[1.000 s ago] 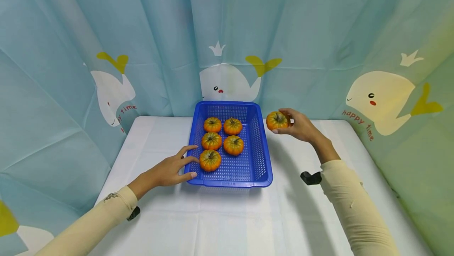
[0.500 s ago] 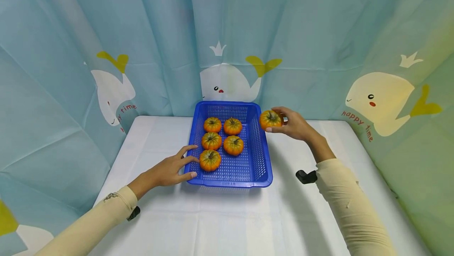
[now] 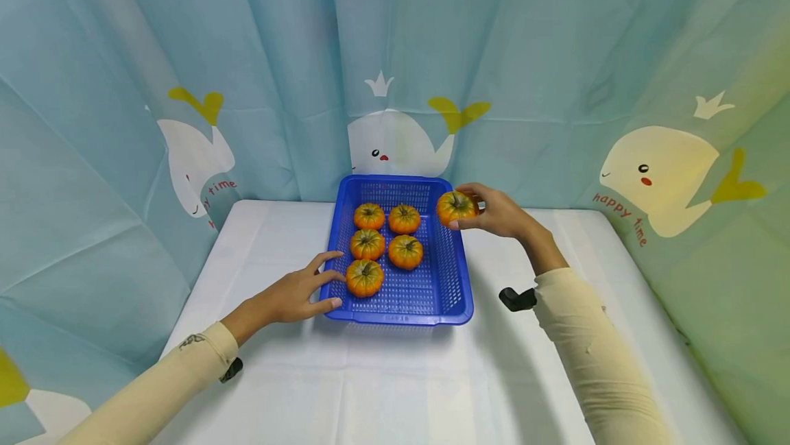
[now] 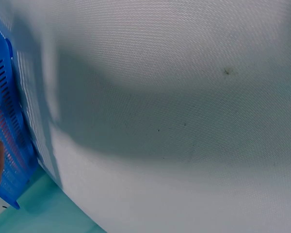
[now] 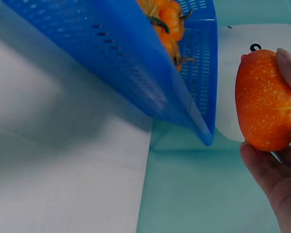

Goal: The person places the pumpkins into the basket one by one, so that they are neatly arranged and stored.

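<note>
A small orange pumpkin [image 3: 457, 208] with a green-tinged top is held in my right hand [image 3: 501, 214], over the right rim of a blue plastic basket [image 3: 457, 309]. In the right wrist view, thumb and fingers grip this pumpkin [image 5: 266, 102] by its sides, above and clear of the basket. Several similar pumpkins, among them a front-left one [image 3: 365, 278], sit in the basket's left and middle part. My left hand [image 3: 297, 295] rests at the left rim with fingers spread, fingertips close to that front-left pumpkin. The left wrist view catches only a bit of the fingers beside the basket [image 4: 9, 131].
The basket stands on a table with a white cloth [image 3: 395, 390], near its back edge. A light blue curtain [image 3: 531, 54] with printed whales hangs right behind and along both sides. Inside the basket, bare mesh floor shows at the right and front.
My right hand has carried its pumpkin leftward, from beside the basket to over its right rim. The left hand and the pumpkins in the basket stay where they were.
</note>
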`<act>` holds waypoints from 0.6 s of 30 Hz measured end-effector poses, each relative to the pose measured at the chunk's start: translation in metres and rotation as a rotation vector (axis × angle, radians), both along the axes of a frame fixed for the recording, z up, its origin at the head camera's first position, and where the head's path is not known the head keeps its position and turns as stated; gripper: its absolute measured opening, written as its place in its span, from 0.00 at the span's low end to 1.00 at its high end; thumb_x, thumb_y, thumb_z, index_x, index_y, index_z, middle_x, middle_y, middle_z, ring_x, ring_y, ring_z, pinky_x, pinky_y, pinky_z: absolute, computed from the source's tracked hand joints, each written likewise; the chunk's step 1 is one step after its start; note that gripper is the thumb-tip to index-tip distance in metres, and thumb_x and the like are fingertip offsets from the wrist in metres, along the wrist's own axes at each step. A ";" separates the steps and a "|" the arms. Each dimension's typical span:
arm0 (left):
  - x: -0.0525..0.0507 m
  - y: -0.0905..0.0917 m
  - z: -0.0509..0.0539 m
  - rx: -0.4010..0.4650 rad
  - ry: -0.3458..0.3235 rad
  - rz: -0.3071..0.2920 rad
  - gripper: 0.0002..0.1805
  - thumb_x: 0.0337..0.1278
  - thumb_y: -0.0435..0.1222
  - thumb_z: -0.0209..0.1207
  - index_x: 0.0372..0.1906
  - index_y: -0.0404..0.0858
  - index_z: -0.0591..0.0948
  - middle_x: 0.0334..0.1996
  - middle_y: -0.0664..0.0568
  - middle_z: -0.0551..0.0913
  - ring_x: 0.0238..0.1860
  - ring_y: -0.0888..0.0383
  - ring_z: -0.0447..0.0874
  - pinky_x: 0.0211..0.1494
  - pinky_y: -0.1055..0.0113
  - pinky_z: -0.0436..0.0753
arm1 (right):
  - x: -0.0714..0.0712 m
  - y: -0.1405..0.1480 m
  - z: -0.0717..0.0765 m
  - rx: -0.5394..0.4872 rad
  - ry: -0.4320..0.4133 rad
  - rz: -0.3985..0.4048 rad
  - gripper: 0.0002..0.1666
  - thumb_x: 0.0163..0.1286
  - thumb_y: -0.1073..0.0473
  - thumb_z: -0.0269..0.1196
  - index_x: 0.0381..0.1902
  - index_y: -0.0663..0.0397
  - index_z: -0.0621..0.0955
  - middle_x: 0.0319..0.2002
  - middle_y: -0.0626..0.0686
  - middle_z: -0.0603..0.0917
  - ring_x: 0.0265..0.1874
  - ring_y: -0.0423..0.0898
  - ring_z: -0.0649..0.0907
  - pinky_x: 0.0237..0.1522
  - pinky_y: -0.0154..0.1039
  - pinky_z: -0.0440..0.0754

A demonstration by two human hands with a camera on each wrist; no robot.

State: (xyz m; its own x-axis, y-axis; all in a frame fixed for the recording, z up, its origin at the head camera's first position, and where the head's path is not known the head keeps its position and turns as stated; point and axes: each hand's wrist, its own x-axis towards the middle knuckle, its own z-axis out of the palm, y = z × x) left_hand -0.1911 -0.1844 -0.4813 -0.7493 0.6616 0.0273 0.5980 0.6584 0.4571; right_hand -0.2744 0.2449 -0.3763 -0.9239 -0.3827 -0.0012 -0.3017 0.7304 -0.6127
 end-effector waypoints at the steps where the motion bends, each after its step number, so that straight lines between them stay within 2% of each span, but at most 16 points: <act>1: 0.000 0.000 0.000 0.001 -0.001 0.001 0.27 0.67 0.61 0.54 0.63 0.52 0.77 0.79 0.54 0.51 0.53 0.45 0.85 0.56 0.48 0.83 | -0.001 -0.002 0.000 -0.004 0.000 0.003 0.50 0.57 0.41 0.75 0.71 0.55 0.68 0.60 0.60 0.79 0.60 0.59 0.76 0.60 0.58 0.77; 7: 0.001 0.000 0.000 0.006 -0.005 0.003 0.27 0.67 0.61 0.54 0.63 0.53 0.77 0.79 0.54 0.51 0.54 0.44 0.84 0.57 0.47 0.83 | -0.008 -0.015 -0.004 -0.026 -0.005 0.017 0.49 0.58 0.44 0.75 0.70 0.57 0.69 0.61 0.61 0.78 0.59 0.59 0.76 0.59 0.56 0.78; 18: 0.002 0.000 0.001 0.021 0.007 -0.017 0.27 0.67 0.60 0.54 0.63 0.51 0.78 0.79 0.51 0.52 0.55 0.43 0.83 0.56 0.46 0.83 | -0.018 -0.036 -0.013 -0.036 -0.053 0.034 0.49 0.58 0.44 0.75 0.72 0.55 0.68 0.65 0.60 0.75 0.62 0.59 0.75 0.61 0.57 0.77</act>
